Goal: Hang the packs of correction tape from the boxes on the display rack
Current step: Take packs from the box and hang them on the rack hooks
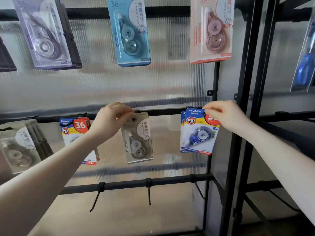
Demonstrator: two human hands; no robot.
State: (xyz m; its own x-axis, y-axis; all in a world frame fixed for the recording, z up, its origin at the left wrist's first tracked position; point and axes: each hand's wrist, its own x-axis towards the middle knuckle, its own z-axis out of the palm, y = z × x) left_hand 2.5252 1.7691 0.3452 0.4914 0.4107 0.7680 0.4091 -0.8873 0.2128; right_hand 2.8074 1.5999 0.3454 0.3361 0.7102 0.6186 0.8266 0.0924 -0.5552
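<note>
My left hand [111, 120] pinches the top of a beige correction tape pack [138, 140] at the middle rail [163, 111] of the display rack. My right hand [225, 115] pinches the top right corner of a blue JINUO pack [199, 133], which hangs in front of another like it at the rail's right end. A further blue JINUO pack [76, 132] hangs behind my left forearm. On the top rail hang purple [44, 33], light blue [130, 31] and pink packs [212, 29]. The boxes are out of view.
Grey packs [18, 145] hang at the far left of the middle rail. The bottom rail carries three bare hooks [149, 193]. Black uprights [245, 99] divide this bay from the one on the right, where a blue item [305, 70] hangs.
</note>
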